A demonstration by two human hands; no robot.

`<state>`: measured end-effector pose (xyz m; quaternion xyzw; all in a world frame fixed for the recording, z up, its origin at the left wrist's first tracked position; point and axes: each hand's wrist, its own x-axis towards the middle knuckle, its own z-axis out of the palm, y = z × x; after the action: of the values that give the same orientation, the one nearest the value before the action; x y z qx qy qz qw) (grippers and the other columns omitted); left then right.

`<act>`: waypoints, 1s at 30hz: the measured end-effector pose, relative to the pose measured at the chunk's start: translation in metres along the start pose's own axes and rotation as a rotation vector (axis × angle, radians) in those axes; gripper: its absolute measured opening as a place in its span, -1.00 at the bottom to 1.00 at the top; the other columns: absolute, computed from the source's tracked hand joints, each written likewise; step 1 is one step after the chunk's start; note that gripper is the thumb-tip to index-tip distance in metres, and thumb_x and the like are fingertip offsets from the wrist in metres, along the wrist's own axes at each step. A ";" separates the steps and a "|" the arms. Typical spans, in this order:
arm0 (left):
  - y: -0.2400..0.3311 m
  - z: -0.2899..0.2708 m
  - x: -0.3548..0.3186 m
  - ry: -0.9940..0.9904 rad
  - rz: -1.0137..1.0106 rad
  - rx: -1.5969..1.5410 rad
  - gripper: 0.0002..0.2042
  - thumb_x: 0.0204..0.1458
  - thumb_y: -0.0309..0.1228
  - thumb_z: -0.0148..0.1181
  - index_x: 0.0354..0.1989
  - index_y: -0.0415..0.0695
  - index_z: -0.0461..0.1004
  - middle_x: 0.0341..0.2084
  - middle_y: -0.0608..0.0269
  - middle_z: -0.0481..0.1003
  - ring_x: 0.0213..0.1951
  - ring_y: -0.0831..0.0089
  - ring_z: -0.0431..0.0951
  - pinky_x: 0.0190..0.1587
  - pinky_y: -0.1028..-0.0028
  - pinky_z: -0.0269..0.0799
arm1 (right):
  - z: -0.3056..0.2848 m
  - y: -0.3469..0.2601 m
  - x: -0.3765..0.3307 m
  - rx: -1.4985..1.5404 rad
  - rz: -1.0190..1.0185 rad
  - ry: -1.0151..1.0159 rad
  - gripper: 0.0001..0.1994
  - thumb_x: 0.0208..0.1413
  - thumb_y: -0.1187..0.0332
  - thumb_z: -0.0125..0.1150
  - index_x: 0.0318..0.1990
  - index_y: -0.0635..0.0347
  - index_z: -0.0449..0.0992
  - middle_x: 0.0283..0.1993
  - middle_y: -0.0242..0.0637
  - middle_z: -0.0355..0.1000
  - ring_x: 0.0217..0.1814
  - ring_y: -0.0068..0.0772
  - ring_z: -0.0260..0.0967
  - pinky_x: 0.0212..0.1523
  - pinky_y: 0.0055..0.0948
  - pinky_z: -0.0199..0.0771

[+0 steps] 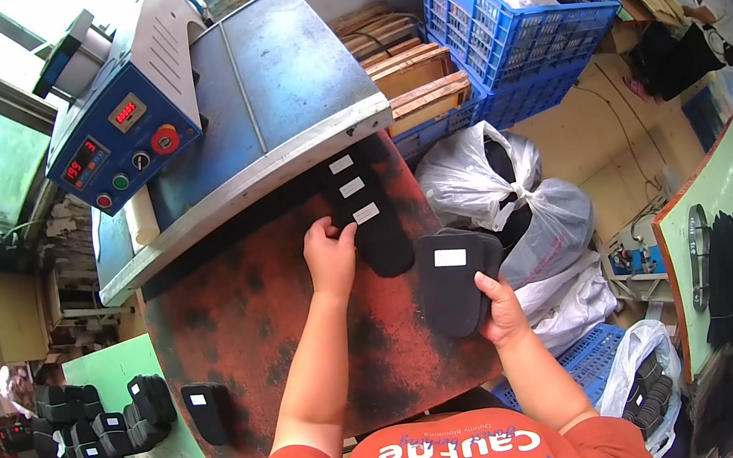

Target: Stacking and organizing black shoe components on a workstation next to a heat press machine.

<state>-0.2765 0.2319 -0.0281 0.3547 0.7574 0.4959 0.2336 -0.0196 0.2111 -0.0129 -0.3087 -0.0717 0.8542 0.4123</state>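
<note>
Three black fabric insole-shaped pieces with small white labels [367,205] are lying in an overlapping row on the rust-red and black worn work surface [278,339], just right of the frame's centre, running up under the edge of the blue metal machine table [285,79]. The left hand [331,256] is resting at the lower left edge of this row, its fingertips pressing down flat on the nearest piece rather than pinching it. The right hand [500,306], to the lower right, is gripping a stack of black padded pieces topped with a white label [456,277], fingers curling around its lower right edge and holding it tilted just beside the row. One more black labelled piece [206,412] is lying alone at the lower left corner of the surface. Further out, a blue and grey press machine with a red digital display and coloured buttons [125,95] is standing in the upper left of the frame. White plastic bags with dark contents [516,205] are sitting right of centre, and a blue plastic crate [510,14] is standing at the upper right. Black pieces are stacking on a pale green board [118,417] at the lower left.
</note>
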 end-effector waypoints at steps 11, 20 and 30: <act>0.010 -0.004 -0.029 -0.157 -0.249 -0.418 -0.90 -0.03 -0.52 0.18 -0.33 -0.25 0.46 -0.53 0.33 0.48 -0.59 0.69 0.39 -0.56 0.67 0.32 | -0.020 -0.027 0.000 0.107 0.054 -0.222 -0.45 -0.01 0.16 0.16 0.15 0.13 0.23 0.11 -0.20 0.30 0.16 -0.16 0.24 0.19 -0.14 0.19; 0.044 0.004 -0.096 -0.480 0.098 -0.249 -0.63 -0.12 -0.53 0.21 -0.07 -0.27 0.37 -0.25 0.19 0.42 -0.19 0.42 0.44 -0.11 0.46 0.35 | -0.022 0.019 -0.011 -0.042 0.036 -0.306 -0.33 -0.07 0.24 0.30 0.21 0.03 0.13 0.16 -0.30 0.22 0.19 -0.33 0.18 0.19 -0.24 0.21; 0.064 0.002 -0.118 -0.081 0.704 0.127 -0.61 -0.17 -0.57 0.28 -0.10 -0.30 0.39 -0.32 0.21 0.29 -0.55 0.55 0.28 -0.47 0.60 0.29 | 0.002 0.025 -0.030 0.083 0.041 -0.356 -0.40 -0.05 0.29 0.27 0.16 0.20 0.19 0.07 -0.23 0.32 0.08 -0.29 0.32 0.07 -0.28 0.38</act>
<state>-0.1807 0.1587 0.0300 0.6270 0.6084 0.4834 0.0558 -0.0230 0.1731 -0.0070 -0.1367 -0.1022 0.9058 0.3878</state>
